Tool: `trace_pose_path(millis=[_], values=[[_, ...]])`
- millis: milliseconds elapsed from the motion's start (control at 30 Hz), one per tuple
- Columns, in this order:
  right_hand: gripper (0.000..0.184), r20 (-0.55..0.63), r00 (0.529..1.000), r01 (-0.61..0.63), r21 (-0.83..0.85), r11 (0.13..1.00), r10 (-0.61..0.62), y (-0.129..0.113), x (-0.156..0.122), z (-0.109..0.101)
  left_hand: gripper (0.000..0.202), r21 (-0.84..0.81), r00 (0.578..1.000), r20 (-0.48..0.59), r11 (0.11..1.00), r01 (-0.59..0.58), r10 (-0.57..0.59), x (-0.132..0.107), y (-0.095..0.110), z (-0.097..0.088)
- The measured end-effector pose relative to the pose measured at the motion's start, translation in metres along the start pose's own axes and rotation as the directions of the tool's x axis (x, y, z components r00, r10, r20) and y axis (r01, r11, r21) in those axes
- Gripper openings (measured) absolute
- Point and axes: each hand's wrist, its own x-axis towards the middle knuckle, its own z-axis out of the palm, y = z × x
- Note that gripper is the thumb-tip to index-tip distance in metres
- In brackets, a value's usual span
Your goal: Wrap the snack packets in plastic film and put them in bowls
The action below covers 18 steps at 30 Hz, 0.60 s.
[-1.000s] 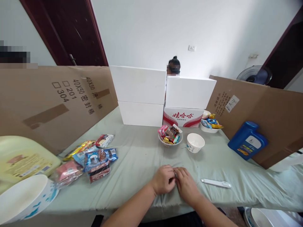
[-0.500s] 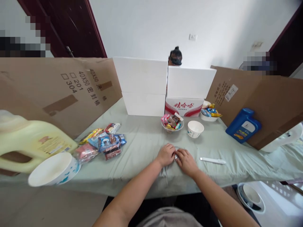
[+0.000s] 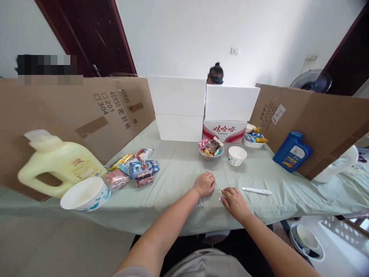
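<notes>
My left hand (image 3: 205,184) rests on the cloth with its fingers curled in; whatever it may hold is hidden. To its right and a little nearer to me, my right hand (image 3: 235,201) has its fingers pressed on a small crumpled whitish wrapper (image 3: 221,195). A white utility knife (image 3: 257,191) lies just right of that hand. Beyond my hands stand a clear bowl of wrapped sweets (image 3: 210,149) and a white paper cup (image 3: 237,156) with a blue pattern.
Several snack packets (image 3: 142,169) lie left, beside a large paper bowl (image 3: 83,194) and a yellow jug (image 3: 66,165). White boxes (image 3: 178,107) and cardboard panels (image 3: 115,115) wall the table. At right are a blue bottle (image 3: 292,152) and a snack dish (image 3: 254,143). A person sits behind the boxes.
My hands, together before, have come apart. The right one has moved right and nearer to me with the wrapper, and the left stays near its spot. The view has shifted slightly.
</notes>
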Motion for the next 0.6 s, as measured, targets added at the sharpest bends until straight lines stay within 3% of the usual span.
trace_pose_path(millis=[267, 367, 433, 500, 567, 600], values=[[0.015, -0.027, 1.0, 0.003, -0.024, 1.0, -0.004, -0.014, -0.002, 0.001, 0.009, 0.042, 0.999, -0.043, 0.999, 0.023, -0.022, 0.0, 0.0, 0.001], [0.015, 0.007, 0.998, 0.058, 0.056, 0.997, -0.058, -0.007, -0.004, -0.004, 0.01, 0.047, 0.999, -0.048, 0.999, 0.024, -0.022, 0.0, -0.001, 0.003], [0.016, -0.019, 0.997, 0.077, 0.157, 0.985, -0.075, 0.01, 0.004, -0.016, 0.011, 0.049, 0.998, -0.055, 0.999, 0.025, -0.022, -0.001, -0.002, 0.004], [0.02, -0.127, 0.992, 0.029, 0.191, 0.981, -0.004, 0.037, 0.025, -0.038, 0.011, 0.049, 0.998, -0.061, 0.999, 0.023, -0.02, -0.001, -0.003, 0.006], [0.029, -0.247, 0.959, -0.12, 0.1, 0.988, 0.142, 0.068, 0.057, -0.065, 0.01, 0.041, 0.997, -0.071, 0.999, 0.021, -0.018, -0.001, -0.004, 0.008], [0.033, -0.242, 0.947, -0.214, 0.021, 0.977, 0.213, 0.084, 0.077, -0.078, 0.011, 0.031, 0.997, -0.076, 0.999, 0.022, -0.019, -0.001, -0.004, 0.01]])
